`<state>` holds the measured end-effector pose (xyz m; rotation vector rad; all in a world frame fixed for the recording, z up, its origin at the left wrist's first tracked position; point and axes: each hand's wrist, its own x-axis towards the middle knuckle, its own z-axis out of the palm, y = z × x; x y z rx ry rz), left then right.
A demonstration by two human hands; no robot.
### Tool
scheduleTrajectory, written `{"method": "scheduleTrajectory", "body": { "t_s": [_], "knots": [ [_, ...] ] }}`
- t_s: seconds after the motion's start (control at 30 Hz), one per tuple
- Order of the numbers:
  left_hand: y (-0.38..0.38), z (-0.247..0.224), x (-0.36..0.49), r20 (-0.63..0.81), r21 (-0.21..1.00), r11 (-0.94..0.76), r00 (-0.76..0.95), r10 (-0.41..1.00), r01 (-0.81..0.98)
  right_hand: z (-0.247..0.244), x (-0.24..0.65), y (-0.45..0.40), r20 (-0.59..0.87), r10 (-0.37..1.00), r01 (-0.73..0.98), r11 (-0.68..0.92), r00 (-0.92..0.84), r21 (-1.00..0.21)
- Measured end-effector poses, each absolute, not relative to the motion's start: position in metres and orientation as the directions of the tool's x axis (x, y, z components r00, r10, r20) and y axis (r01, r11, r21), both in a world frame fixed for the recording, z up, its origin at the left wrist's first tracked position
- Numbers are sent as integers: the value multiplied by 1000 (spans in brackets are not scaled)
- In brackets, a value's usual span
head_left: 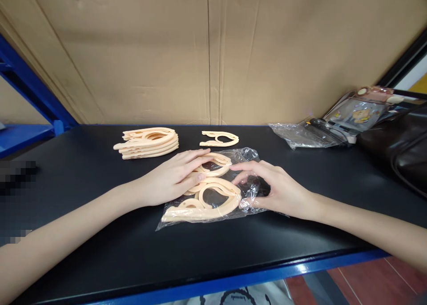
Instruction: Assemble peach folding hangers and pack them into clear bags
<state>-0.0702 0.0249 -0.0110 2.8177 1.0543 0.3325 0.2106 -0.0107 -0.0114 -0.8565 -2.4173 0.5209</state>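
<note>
A clear plastic bag (247, 156) lies on the black table with several cream folding hangers (213, 214) inside it. My left hand (173, 176) rests palm down on the bag's upper left part, fingers extended over the hangers and holding nothing. At the bag's right side is my right hand (280, 187), thumb and fingers apart, fingertips touching the plastic and the rounded hanger ends. Behind the bag, a single cream hanger (230, 140) lies flat. A stack of similar hangers (150, 145) sits to its left.
The black table (200, 256) has a blue front edge. Cardboard (150, 51) stands behind it. At the right are an empty-looking clear bag (300, 136), a decorated transparent pouch (358, 114) and a dark leather bag (396, 140). A blue frame (36, 87) rises at the left.
</note>
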Motion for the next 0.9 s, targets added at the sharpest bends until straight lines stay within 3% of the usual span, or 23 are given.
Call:
{"method": "scheduleTrajectory", "body": {
  "t_s": [0.4,0.73,0.9],
  "knots": [
    [26,-10,-68,175,210,-767,748,640,607,-13,206,-6,344,638,310,688,-689,-656],
    [25,-8,-64,155,168,-753,738,657,636,-17,195,-10,280,653,381,679,-704,-627],
    [24,-4,-63,129,172,-752,742,658,637,-17,194,-10,303,656,308,647,-692,-697]
  ]
}}
